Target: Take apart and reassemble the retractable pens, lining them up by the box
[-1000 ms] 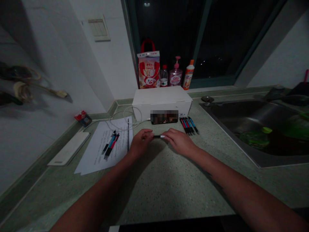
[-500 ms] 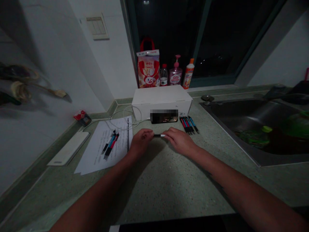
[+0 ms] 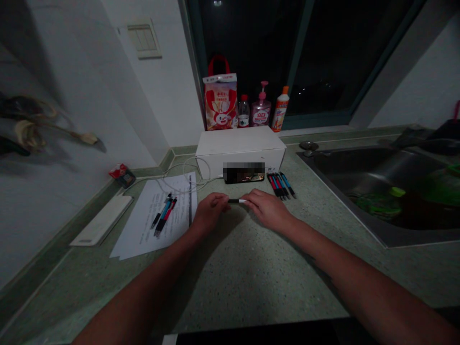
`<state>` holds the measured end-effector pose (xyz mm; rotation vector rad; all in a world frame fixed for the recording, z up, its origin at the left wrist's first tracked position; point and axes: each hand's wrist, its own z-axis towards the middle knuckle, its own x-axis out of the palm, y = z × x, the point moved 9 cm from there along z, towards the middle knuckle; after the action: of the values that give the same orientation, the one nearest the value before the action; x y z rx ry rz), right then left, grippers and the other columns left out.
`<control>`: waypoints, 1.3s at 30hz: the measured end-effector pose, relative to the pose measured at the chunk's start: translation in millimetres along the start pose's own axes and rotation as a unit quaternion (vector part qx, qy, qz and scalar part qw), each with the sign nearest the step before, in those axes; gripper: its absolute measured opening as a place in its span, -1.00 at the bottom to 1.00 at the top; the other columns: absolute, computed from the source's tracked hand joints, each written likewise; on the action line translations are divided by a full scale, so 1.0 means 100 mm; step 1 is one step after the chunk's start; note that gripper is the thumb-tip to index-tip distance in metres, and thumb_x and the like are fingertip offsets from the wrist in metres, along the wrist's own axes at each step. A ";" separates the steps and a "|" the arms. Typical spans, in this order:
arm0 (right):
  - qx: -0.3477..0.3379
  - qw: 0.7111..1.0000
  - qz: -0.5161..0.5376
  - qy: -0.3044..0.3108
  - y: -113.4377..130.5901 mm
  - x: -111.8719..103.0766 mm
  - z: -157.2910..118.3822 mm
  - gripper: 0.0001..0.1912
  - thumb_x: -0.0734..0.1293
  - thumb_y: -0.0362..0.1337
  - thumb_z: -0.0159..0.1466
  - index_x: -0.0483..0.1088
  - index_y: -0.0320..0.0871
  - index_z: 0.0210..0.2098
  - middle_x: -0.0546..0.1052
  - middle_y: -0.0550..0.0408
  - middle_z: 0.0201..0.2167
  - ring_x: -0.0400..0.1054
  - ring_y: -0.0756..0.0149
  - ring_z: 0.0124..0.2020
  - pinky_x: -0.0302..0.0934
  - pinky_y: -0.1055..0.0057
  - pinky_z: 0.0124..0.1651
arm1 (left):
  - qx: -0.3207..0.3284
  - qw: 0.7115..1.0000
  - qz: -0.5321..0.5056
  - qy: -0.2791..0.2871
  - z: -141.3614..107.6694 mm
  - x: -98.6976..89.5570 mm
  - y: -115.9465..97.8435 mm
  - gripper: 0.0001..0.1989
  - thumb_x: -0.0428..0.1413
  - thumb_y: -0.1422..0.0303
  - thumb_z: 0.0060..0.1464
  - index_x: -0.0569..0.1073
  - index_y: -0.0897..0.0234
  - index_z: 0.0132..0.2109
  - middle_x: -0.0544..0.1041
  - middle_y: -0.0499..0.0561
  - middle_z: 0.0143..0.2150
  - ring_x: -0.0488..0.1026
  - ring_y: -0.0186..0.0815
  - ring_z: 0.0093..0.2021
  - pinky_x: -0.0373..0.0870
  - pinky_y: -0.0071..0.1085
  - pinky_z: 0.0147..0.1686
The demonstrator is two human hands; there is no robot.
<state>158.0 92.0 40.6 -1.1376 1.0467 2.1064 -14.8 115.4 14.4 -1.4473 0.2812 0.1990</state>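
Note:
Between my two hands a pen [image 3: 235, 201] is held level above the counter, dark at its left part and pale toward the right. My left hand [image 3: 211, 211] is closed in a pinch on its left end. The fingers of my right hand [image 3: 268, 208] are pressed together on its right end. Both ends of the pen are hidden by my fingers. To the right, several red, blue and black pens [image 3: 281, 186] lie side by side. On the left, several more pens [image 3: 165, 214] rest on printed sheets of paper [image 3: 138, 230].
A phone [image 3: 244, 176] with a white cable leans against a white box [image 3: 240, 143]. Bottles [image 3: 261, 112] and a red bag [image 3: 221, 103] stand behind it. A metal sink [image 3: 359, 206] is at the right; a white flat block [image 3: 102, 223] lies at the left.
The fingers of my left hand have shifted very slightly around the pen. My right hand and the other things look the same.

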 end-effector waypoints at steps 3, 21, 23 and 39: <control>0.002 1.000 -0.003 0.003 0.00 0.00 0.00 -0.73 0.20 -0.24 0.48 0.52 -0.06 0.02 0.56 0.00 -0.18 0.47 0.18 -0.14 0.30 0.29 -0.12 | 0.017 1.000 0.013 0.002 0.00 0.01 -0.03 -0.90 0.21 0.31 0.03 0.54 0.21 -0.27 0.64 -0.05 -0.35 0.58 -0.25 -0.29 0.49 -0.31 -0.20; 0.014 0.999 0.010 0.034 -0.01 0.05 0.00 -0.69 0.17 -0.24 0.49 0.52 -0.06 0.05 0.60 0.00 -0.14 0.50 0.19 -0.11 0.32 0.29 -0.07 | 0.061 0.997 0.040 -0.015 -0.01 -0.03 -0.13 -0.94 0.23 0.35 0.02 0.58 0.21 -0.32 0.64 -0.03 -0.33 0.56 -0.24 -0.26 0.48 -0.28 -0.14; 0.017 0.999 0.025 0.039 -0.02 0.08 0.00 -0.69 0.18 -0.25 0.48 0.52 -0.06 0.05 0.62 0.00 -0.12 0.51 0.18 -0.11 0.33 0.26 -0.07 | 0.070 0.996 0.059 -0.019 -0.02 -0.05 -0.15 -0.94 0.22 0.36 0.03 0.59 0.20 -0.31 0.65 -0.04 -0.30 0.56 -0.24 -0.24 0.47 -0.27 -0.11; 0.077 0.989 0.126 0.009 -0.19 0.04 0.02 -0.82 0.30 -0.26 0.40 0.56 -0.11 -0.19 0.63 0.03 -0.25 0.50 0.22 -0.20 0.28 0.33 -0.15 | 0.061 0.993 0.103 -0.017 -0.02 -0.07 -0.18 -0.96 0.25 0.38 0.04 0.60 0.20 -0.30 0.63 -0.02 -0.30 0.55 -0.21 -0.21 0.45 -0.26 -0.10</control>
<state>169.3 104.5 30.4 -0.9945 1.3985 2.1633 -16.0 111.2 33.5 -1.2912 0.4092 0.3675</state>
